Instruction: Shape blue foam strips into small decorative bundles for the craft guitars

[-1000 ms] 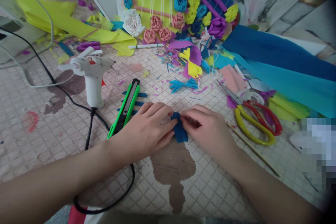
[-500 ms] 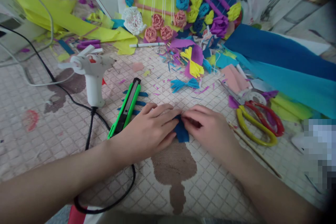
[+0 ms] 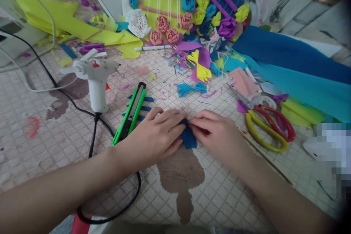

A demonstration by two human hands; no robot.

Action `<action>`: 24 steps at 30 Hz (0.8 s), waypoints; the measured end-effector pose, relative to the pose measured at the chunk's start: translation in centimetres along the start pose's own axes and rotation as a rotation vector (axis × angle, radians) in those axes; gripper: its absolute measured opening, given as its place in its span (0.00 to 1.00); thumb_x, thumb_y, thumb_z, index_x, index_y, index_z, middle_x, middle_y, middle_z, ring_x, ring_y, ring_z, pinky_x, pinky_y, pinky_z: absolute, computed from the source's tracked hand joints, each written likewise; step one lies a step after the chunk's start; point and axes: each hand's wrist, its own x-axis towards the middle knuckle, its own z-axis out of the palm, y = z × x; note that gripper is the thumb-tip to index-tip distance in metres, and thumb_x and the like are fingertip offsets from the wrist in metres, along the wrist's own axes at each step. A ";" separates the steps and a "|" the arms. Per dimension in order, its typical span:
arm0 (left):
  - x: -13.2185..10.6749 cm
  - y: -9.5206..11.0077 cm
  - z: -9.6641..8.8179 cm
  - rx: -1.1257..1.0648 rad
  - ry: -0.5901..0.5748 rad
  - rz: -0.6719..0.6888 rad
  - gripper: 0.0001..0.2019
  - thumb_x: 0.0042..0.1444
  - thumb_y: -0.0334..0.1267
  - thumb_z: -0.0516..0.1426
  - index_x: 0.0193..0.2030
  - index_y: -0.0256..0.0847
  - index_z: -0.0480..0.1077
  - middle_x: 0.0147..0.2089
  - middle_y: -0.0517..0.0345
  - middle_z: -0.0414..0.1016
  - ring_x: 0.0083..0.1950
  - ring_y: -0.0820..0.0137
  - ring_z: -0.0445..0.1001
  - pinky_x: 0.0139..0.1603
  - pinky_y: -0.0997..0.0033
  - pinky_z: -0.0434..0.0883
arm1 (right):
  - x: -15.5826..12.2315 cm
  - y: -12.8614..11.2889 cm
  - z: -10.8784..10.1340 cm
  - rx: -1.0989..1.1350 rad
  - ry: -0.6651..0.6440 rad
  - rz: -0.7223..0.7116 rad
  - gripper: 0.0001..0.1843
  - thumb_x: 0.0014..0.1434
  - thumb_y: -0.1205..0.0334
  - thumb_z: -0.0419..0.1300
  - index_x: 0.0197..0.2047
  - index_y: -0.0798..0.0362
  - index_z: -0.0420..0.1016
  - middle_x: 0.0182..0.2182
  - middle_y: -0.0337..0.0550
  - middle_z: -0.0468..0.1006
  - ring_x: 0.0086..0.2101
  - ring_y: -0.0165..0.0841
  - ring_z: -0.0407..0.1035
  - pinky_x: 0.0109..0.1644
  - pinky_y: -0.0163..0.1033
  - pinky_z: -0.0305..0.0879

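A small piece of dark blue crepe paper [image 3: 189,138] lies on the cloth between my hands. My left hand [image 3: 161,131] rests over its left side, fingers bent and pressing it down. At the paper's right edge, my right hand [image 3: 212,129] pinches it between thumb and fingers. Part of the paper is hidden under the fingers. Just left of my left hand lies a green utility knife [image 3: 131,114], across thin dark blue strips [image 3: 148,99]. Beyond my hands is a light blue paper bow [image 3: 192,88], with a yellow paper bow [image 3: 199,66] behind it.
A white glue gun [image 3: 97,84] stands at left with its black cord [image 3: 139,186] looping near my left forearm. Scissors [image 3: 267,128] and a thin wooden stick [image 3: 268,159] lie right. Paper flowers [image 3: 163,24], scraps and blue crepe sheets [image 3: 287,55] fill the back.
Both hands stay at the dark blue crepe paper, with only slight finger movement at its top edge. The whole view has shifted a little.
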 end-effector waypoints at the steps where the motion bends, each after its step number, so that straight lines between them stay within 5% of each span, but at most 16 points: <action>1: 0.0 0.0 0.0 0.004 0.003 0.005 0.12 0.60 0.37 0.51 0.49 0.35 0.68 0.56 0.49 0.70 0.57 0.58 0.66 0.52 0.56 0.63 | 0.0 0.0 0.0 -0.005 0.000 -0.002 0.11 0.56 0.70 0.55 0.29 0.52 0.78 0.31 0.41 0.76 0.28 0.29 0.70 0.33 0.35 0.63; 13: 0.0 0.0 0.2 0.071 -0.029 0.065 0.16 0.62 0.38 0.49 0.53 0.33 0.65 0.55 0.49 0.71 0.54 0.60 0.67 0.51 0.57 0.63 | -0.2 0.0 0.0 -0.021 0.003 -0.011 0.11 0.57 0.69 0.55 0.29 0.52 0.79 0.32 0.41 0.77 0.29 0.28 0.70 0.33 0.34 0.64; 24: 0.1 0.2 0.2 0.084 0.017 0.040 0.14 0.61 0.37 0.49 0.50 0.33 0.67 0.52 0.49 0.72 0.53 0.59 0.67 0.49 0.58 0.64 | -0.2 -0.7 -1.0 -0.093 -0.199 0.098 0.12 0.58 0.64 0.55 0.27 0.54 0.76 0.22 0.38 0.70 0.24 0.28 0.65 0.27 0.35 0.55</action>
